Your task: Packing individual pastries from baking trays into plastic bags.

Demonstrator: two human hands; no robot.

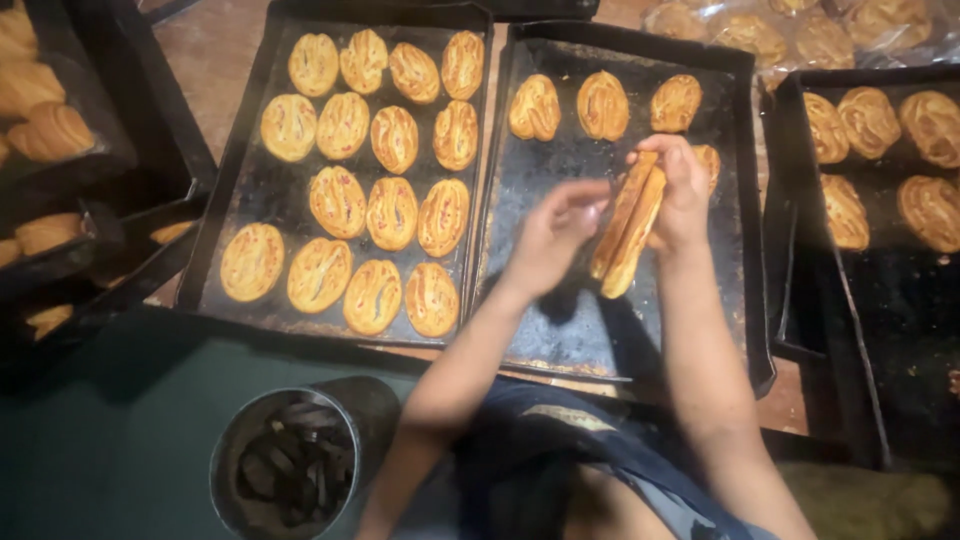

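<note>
Holding: right hand (683,195) pinches a stack of two flat oval pastries (627,224) on edge, fingers curled over the top end, so the pair stays squared up above the near tray.
Nearest: round dark tin (290,462) sits at the lower left, close to the person's lap, with dark scraps inside; what they are I cannot tell.
Left hand: left hand (553,238) is open, fingers loosely spread, palm turned toward the lower end of the stack, just beside it; whether it touches I cannot tell.
Tray under hands: black baking tray (560,330) is mostly bare, with three pastries along its far edge and a fourth partly hidden behind the right hand.
Full tray: second baking tray (245,185), to the left and edge to edge with the first, carries golden pastries in close rows, lying flat and barely apart.
Right side: another tray (880,300) holds rounder swirled pastries at its far end.
Far: wrapped baked goods (800,35) lie beyond the trays, and croissant-like rolls (45,125) fill stacked trays at the far left.
</note>
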